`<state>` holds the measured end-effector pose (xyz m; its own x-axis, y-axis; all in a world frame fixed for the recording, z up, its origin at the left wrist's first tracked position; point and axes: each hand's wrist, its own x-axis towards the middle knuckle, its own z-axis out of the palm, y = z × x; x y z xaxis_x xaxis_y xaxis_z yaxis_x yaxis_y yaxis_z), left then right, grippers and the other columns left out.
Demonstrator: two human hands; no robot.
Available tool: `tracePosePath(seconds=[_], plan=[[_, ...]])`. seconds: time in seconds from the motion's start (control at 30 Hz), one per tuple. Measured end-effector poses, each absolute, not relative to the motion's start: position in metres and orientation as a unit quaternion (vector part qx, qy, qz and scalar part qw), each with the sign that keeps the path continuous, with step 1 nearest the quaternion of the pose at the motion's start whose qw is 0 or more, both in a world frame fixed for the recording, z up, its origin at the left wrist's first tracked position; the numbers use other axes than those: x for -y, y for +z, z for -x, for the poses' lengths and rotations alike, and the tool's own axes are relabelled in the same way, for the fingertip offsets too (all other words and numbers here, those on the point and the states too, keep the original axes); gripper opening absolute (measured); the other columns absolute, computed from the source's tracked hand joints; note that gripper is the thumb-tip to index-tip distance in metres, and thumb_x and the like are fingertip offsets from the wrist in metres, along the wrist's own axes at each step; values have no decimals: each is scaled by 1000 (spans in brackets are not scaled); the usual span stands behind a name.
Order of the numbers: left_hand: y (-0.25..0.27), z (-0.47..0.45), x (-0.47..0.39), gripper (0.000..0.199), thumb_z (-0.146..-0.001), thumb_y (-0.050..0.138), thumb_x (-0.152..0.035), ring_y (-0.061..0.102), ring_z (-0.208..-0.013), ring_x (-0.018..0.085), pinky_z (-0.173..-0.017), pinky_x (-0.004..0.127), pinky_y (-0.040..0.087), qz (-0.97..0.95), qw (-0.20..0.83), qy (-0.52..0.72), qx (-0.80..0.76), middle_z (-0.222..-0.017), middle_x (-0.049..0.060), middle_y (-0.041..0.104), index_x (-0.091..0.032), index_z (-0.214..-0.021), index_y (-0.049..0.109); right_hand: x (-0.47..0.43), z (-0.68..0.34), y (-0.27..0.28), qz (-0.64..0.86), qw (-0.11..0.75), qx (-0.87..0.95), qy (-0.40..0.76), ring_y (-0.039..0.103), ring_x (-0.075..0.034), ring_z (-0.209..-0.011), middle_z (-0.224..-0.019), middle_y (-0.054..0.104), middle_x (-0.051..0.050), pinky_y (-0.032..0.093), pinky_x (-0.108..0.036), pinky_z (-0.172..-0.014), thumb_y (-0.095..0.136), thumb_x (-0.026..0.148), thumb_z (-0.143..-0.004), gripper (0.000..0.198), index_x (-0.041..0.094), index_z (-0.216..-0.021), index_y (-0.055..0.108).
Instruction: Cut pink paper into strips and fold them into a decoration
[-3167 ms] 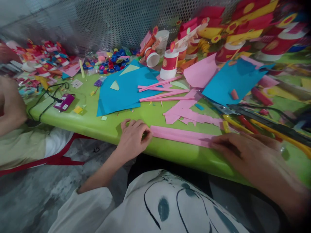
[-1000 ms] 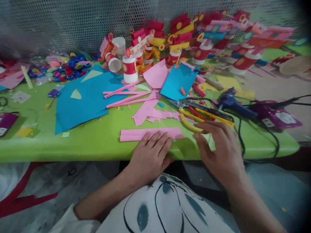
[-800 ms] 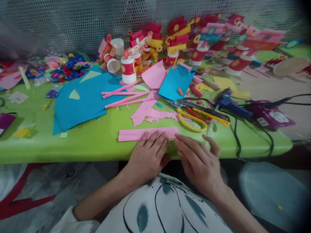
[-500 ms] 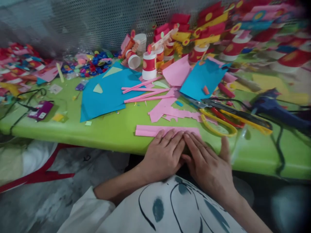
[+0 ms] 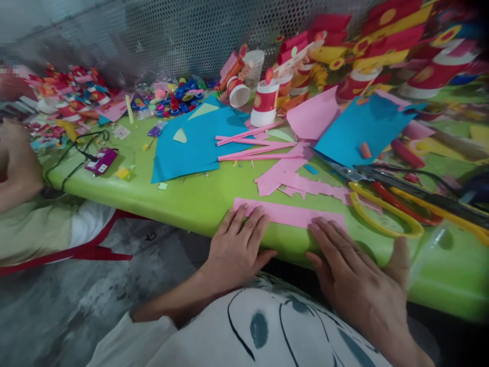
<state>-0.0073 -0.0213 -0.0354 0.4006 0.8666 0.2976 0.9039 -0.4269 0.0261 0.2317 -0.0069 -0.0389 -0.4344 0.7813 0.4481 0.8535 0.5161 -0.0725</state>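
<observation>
A folded pink paper strip [image 5: 288, 213] lies along the front edge of the green table [image 5: 179, 204]. My left hand [image 5: 237, 242] presses flat on its left part, fingers stretched out. On its right end rest the outstretched fingers of my right hand [image 5: 355, 270], whose thumb points away. The middle of the strip shows between the two hands. Just behind it are jagged pink paper scraps [image 5: 301, 182] and several thin folded pink strips [image 5: 255, 145]. Scissors with yellow handles [image 5: 385, 209] lie right of the scraps, close to my right hand.
Blue paper sheets [image 5: 191, 142] and a pink sheet [image 5: 315, 112] lie farther back. Red-and-white paper cups [image 5: 264, 102] stand behind them. A purple box with a cable [image 5: 101, 161] is at left, near another person's arm [image 5: 21, 163]. A perforated metal panel [image 5: 153, 51] rises behind.
My hands have slid apart along the pink strip, the left one to its left part and the right one to its right end. The view has turned left, showing another person's arm.
</observation>
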Motion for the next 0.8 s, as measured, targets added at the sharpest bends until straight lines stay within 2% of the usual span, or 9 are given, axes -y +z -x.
tracePosePath(seconds=[0.23,0.4,0.53,0.6,0.67,0.73,0.8], plan=[[-29,36,24,68,-99,49,-60,50,-143,32,-127,64,1,788,63,-142,596,-154,13,53,-18,-153,45,7,-230,-38,487,226,839,-90,73,-35,-112,-144,63,-12,10,-69,-123,60,25,-99,62,24,-158,39],[-21,49,26,75,-92,55,-67,41,-148,40,-121,72,-11,763,84,-145,625,-153,14,54,-24,-153,46,8,-228,-41,491,229,836,-91,71,-34,-116,-144,62,-12,11,-68,-123,62,25,-98,63,24,-158,39],[-18,44,31,85,-89,57,-71,33,-151,45,-118,71,-18,753,160,-178,613,-157,19,48,-20,-156,41,9,-227,-44,489,244,832,-98,69,-34,-120,-144,62,-13,11,-69,-123,63,28,-98,60,21,-155,43],[-23,39,30,85,-91,58,-66,34,-152,39,-125,63,-10,780,190,-199,562,-155,18,51,-17,-158,38,9,-225,-45,489,248,830,-100,69,-34,-120,-144,63,-14,11,-69,-123,63,28,-98,58,20,-153,45],[-33,34,25,76,-95,58,-56,41,-149,31,-130,49,10,836,177,-202,479,-151,16,56,-13,-156,40,9,-225,-45,491,249,830,-95,69,-33,-120,-143,64,-14,10,-69,-123,62,27,-99,54,19,-150,48],[-46,30,17,72,-96,57,-53,49,-144,29,-126,42,27,847,147,-217,462,-148,18,59,-8,-151,46,9,-224,-45,494,258,826,-85,70,-32,-119,-143,64,-14,10,-68,-124,62,28,-99,50,19,-147,52],[-56,27,11,66,-96,59,-51,55,-138,29,-122,40,33,838,146,-236,470,-143,18,63,-7,-145,53,10,-224,-43,494,280,819,-80,70,-32,-120,-142,65,-14,10,-67,-124,64,30,-98,47,19,-144,55]])
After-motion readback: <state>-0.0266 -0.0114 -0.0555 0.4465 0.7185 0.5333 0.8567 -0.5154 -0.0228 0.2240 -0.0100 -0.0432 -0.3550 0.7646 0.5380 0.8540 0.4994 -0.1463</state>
